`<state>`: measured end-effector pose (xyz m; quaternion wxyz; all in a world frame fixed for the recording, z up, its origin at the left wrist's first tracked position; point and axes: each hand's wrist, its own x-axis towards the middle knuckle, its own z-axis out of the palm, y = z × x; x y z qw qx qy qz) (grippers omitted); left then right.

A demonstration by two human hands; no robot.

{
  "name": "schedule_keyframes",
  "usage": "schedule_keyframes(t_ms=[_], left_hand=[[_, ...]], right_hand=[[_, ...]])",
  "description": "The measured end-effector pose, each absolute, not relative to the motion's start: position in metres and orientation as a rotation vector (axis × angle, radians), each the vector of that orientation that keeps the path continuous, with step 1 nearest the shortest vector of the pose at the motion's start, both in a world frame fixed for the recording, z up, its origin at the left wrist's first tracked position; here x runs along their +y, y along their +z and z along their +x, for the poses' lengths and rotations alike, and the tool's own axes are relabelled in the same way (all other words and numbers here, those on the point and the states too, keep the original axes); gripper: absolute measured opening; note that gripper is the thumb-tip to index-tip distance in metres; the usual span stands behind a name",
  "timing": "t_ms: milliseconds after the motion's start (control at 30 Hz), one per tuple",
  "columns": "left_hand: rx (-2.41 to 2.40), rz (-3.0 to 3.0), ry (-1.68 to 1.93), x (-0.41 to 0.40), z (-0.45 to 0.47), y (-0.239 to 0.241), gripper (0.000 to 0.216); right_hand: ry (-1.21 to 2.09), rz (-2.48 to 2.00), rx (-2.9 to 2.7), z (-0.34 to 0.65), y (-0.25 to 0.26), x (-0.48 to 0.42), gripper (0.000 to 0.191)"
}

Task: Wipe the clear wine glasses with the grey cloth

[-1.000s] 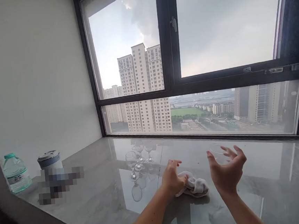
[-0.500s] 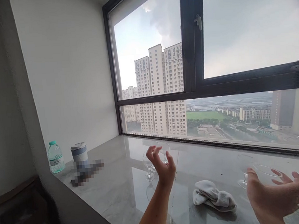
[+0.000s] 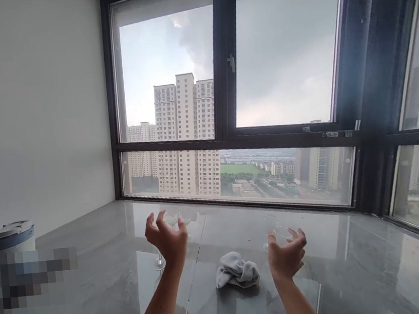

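My left hand (image 3: 168, 238) is raised above the counter, its fingers curled and apart with nothing seen in them. Behind it stand several clear stemmed glasses; the foot of a stemmed glass (image 3: 160, 263) shows below the fingers, its bowl mostly hidden. To the right, my right hand (image 3: 286, 257) is cupped, palm up, thumb and fingers apart. A clear glass rim (image 3: 282, 230) appears between thumb and fingers; whether they touch it I cannot tell. More clear glass shows just left of that thumb. Between my forearms lies a crumpled pale grey cloth (image 3: 237, 271).
The glossy grey counter (image 3: 107, 293) runs to a dark-framed window (image 3: 226, 141). At the left stands a lidded cup with a blue band (image 3: 11, 238), beside a blurred-out patch. A plain wall (image 3: 41, 118) closes the left side.
My view has turned right, so everything sits further left. The bottle at the far left has gone out of view. Both hands keep their cupped shape.
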<state>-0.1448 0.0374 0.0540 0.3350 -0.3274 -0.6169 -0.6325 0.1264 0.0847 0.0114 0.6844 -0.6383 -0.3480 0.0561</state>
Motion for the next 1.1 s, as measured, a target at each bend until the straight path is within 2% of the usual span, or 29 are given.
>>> schedule_keyframes(t_ms=[167,467,667,800,967,1033,1100], left_hand=[[-1.713,-0.795,-1.744,0.039,-0.148,0.053,0.056],[-1.892,-0.690,-1.762,0.047,-0.153,0.043,0.058],[-1.984,-0.632,-1.718,0.047,-0.152,0.039,0.065],[-2.055,-0.698,-1.748,0.042,-0.148,0.042,0.062],[-1.875,-0.872,-1.762,0.039,-0.138,0.044,0.056],[-1.720,-0.984,-1.772,0.039,-0.132,0.044,0.055],[-1.572,-1.120,-1.796,0.039,-0.125,0.042,0.055]], right_hand=[[0.152,-1.420,-0.795,0.127,0.011,0.087,0.078],[0.223,-1.387,-0.887,0.131,0.012,0.086,0.080],[-0.037,-1.325,-0.873,0.124,0.021,0.073,0.087],[-0.190,-1.114,-1.146,0.111,0.021,0.068,0.072],[-0.026,-0.930,-1.695,0.097,0.010,0.070,0.053],[0.112,-0.907,-1.913,0.094,0.004,0.070,0.055],[0.255,-0.903,-2.091,0.093,-0.002,0.071,0.066]])
